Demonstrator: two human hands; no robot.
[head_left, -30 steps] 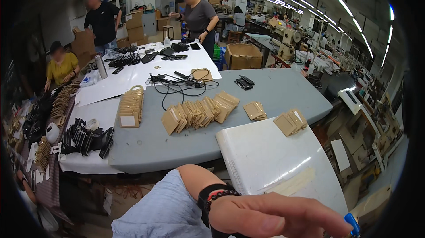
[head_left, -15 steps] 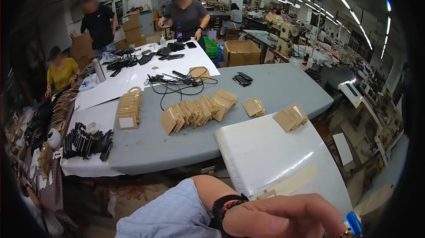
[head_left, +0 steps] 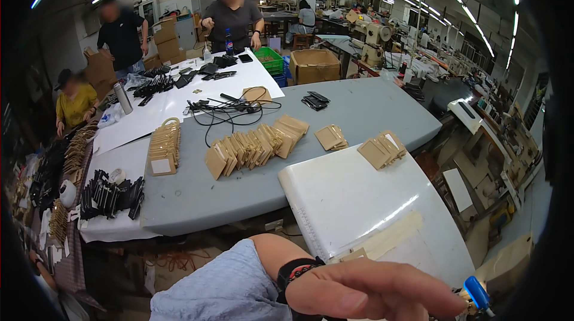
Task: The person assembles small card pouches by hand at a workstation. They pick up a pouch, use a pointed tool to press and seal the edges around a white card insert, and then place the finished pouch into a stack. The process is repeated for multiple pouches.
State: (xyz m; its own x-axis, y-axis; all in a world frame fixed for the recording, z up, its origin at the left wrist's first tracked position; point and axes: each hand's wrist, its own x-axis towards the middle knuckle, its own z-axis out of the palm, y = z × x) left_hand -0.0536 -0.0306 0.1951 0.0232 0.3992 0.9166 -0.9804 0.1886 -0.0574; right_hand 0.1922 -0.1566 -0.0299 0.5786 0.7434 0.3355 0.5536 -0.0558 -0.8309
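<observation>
My left hand (head_left: 371, 288) reaches in from the lower edge, its fingers stretched toward the right and the thumb apart. No object shows in it; the undersides of the fingers are partly hidden. A dark band and a red-and-black bracelet (head_left: 302, 270) circle the wrist, below a light blue sleeve (head_left: 221, 285). Close to the fingertips is a small blue-topped item (head_left: 476, 292), whose kind I cannot make out. Beyond the hand lies a white glossy work surface (head_left: 353, 201), with a small stack of flat tan pieces (head_left: 381, 150) at its far edge. My right hand is out of view.
A grey table (head_left: 239, 201) bears rows of tan pieces (head_left: 245, 149), black cables (head_left: 230, 109) and black pieces (head_left: 315, 101). Black items (head_left: 110, 194) lie at left. Several people stand or sit around; a cardboard box (head_left: 315, 67) and sewing machine (head_left: 375, 40) stand farther back.
The whole view has shifted slightly, so the tables appear farther left. My left hand's fingers look straighter than before. The standing person at the back has moved a raised hand.
</observation>
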